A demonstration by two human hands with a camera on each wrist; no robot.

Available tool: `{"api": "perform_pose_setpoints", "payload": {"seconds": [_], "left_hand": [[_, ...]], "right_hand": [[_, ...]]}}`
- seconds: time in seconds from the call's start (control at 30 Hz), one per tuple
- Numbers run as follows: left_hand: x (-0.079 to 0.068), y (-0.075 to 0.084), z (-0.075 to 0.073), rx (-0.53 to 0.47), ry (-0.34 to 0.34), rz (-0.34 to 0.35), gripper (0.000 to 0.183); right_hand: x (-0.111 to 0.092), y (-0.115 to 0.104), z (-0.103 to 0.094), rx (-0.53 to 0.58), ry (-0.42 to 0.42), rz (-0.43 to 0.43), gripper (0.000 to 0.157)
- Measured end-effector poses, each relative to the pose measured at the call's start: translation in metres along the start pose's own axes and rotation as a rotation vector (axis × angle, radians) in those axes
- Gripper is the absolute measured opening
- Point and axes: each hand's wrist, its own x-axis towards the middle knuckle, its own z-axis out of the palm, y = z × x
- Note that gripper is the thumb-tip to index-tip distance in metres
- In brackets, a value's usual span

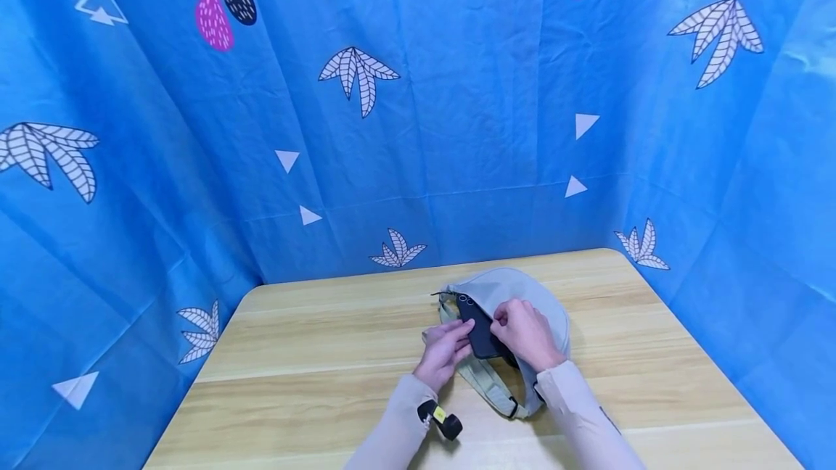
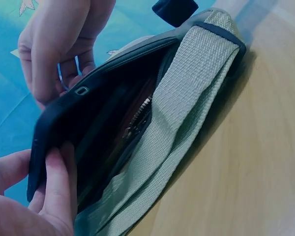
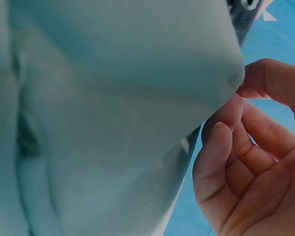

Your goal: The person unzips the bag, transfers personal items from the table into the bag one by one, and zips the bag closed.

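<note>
A grey fabric bag (image 1: 551,310) with a pale webbing strap (image 1: 488,385) lies on the table. At its mouth is a black smartphone (image 1: 482,338), camera lenses towards the far end. My left hand (image 1: 445,351) grips the phone's near left edge, its thumb on one face and fingers on the other in the left wrist view. My right hand (image 1: 526,332) pinches the rim of the bag's opening between thumb and fingertips, holding the fabric up. Inside the dark opening, a metal zip (image 2: 139,117) shows; deeper contents are hidden.
The wooden table (image 1: 313,339) extends to both sides of the bag. Blue patterned cloth (image 1: 470,129) hangs behind the table and along both sides. A black device with a yellow label (image 1: 440,416) is strapped to my left wrist.
</note>
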Motion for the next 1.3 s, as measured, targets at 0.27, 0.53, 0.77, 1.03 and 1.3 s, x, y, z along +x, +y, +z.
{"api": "perform_pose_setpoints", "payload": {"seconds": [0.27,0.53,0.77,1.03,1.3], "left_hand": [[0.000,-0.006,0.007,-0.008,-0.011,-0.015,0.031],[-0.004,-0.003,0.008,0.042,-0.031,-0.029,0.033],[-0.007,0.000,0.006,0.131,-0.030,-0.063,0.040],[-0.003,-0.002,0.009,0.135,-0.052,-0.052,0.033],[0.003,-0.004,0.016,0.102,-0.068,-0.039,0.027]], "right_hand": [[-0.001,0.001,0.003,0.007,-0.008,0.009,0.008],[0.001,0.000,0.002,0.009,-0.007,0.006,0.006],[0.001,0.000,-0.001,0.007,-0.013,0.009,0.005],[0.000,0.000,-0.001,-0.002,-0.003,0.007,0.005],[0.000,0.000,-0.001,0.002,-0.006,0.009,0.006]]}}
